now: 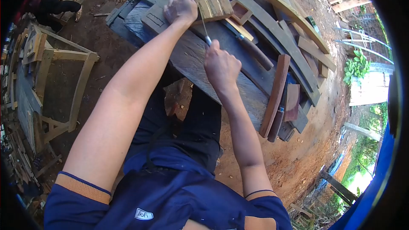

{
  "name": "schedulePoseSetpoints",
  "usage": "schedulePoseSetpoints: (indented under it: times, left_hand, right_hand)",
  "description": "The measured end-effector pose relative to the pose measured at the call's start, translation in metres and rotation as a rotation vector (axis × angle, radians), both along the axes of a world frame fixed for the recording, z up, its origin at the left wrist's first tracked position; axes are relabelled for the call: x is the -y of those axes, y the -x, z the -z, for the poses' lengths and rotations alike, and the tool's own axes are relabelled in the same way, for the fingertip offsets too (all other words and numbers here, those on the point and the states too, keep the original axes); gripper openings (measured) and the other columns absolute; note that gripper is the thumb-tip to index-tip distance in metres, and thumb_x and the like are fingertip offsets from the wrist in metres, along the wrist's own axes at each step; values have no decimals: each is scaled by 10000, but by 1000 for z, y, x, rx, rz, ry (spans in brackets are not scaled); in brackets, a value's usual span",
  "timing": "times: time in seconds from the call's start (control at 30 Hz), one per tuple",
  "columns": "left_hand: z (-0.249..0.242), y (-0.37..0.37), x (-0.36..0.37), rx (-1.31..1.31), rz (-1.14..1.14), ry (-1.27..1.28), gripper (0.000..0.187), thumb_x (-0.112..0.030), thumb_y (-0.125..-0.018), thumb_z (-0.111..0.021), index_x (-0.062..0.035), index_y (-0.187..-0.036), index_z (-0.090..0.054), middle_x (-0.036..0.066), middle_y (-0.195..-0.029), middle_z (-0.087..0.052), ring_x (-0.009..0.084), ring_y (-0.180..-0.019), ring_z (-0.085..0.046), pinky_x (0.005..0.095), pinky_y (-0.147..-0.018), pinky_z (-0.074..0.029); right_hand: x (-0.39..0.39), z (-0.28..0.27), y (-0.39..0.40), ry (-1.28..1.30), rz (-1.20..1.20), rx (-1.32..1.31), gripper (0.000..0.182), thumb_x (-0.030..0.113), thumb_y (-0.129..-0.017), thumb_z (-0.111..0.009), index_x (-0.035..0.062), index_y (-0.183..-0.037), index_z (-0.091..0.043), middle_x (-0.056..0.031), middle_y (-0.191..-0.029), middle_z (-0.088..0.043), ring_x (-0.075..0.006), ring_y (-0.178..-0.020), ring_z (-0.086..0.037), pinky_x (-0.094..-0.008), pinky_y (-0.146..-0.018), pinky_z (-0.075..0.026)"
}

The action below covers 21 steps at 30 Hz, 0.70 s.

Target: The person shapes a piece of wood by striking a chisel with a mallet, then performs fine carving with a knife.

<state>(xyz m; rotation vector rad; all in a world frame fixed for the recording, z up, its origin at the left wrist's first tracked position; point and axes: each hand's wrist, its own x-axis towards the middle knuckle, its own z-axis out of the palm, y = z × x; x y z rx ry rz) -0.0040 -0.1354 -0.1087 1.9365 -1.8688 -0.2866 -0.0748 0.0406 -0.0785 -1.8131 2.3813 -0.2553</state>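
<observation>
My right hand (pixel 222 64) is closed round the handle of a thin-bladed hand tool (pixel 200 10), with a bright metal collar just above my fist. Its long narrow blade points away from me and crosses the left part of a wooden block (pixel 216 8). Dark lines run across that block's face. On the other side of the blade, my left hand (pixel 182 8) has its fingers curled over the block's left end, low over the bench (pixel 200 59). Right of my right hand lies a tool with a dark wooden handle (pixel 257 53). A small hollow wooden box (pixel 241 12) sits beside the block.
Long curved timbers (pixel 281 0) lie along the bench's far side. A reddish wooden strip (pixel 276 96) and another dark handle (pixel 276 123) rest at its right end. A wooden frame (pixel 81 89) stands on the ground at left, with a person (pixel 47 6) beyond it.
</observation>
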Motion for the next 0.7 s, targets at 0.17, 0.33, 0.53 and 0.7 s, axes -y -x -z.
schedulePoseSetpoints:
  times: [0.17, 0.33, 0.53, 0.7]
  left_hand:
    - [6, 1, 5, -4, -8, 4, 390, -358, -970, -379, -121, -1019, -684, 74, -1091, -681, 272, -1067, -605, 429, -929, -417]
    - [3, 0, 4, -1, -13, -12, 376, -341, -958, -389, -111, -1005, -684, 75, -1086, -681, 263, -1068, -605, 435, -932, -414]
    - [5, -3, 5, 11, 22, 16, 399, -348, -954, -385, -83, -1037, -671, 153, -1081, -672, 341, -1048, -622, 476, -912, -439]
    - [5, -3, 3, -12, 38, 4, 401, -360, -955, -377, -95, -1043, -665, 139, -1083, -672, 327, -1063, -615, 476, -913, -438]
  right_hand:
    - [34, 3, 0, 82, 5, 54, 270, 305, -975, -432, 76, -866, -526, -182, -679, -666, -366, -636, -673, -465, -544, -509]
    - [-1, -6, 4, -24, -6, -18, 238, 289, -972, -444, 78, -882, -504, -164, -630, -650, -358, -595, -665, -467, -513, -501]
    - [-12, -7, 8, -22, -32, -53, 219, 288, -972, -457, 85, -895, -491, -150, -602, -636, -347, -582, -663, -452, -489, -495]
    - [2, -3, 5, -59, -26, -29, 249, 301, -975, -450, 78, -879, -504, -167, -627, -646, -366, -597, -661, -466, -515, -503]
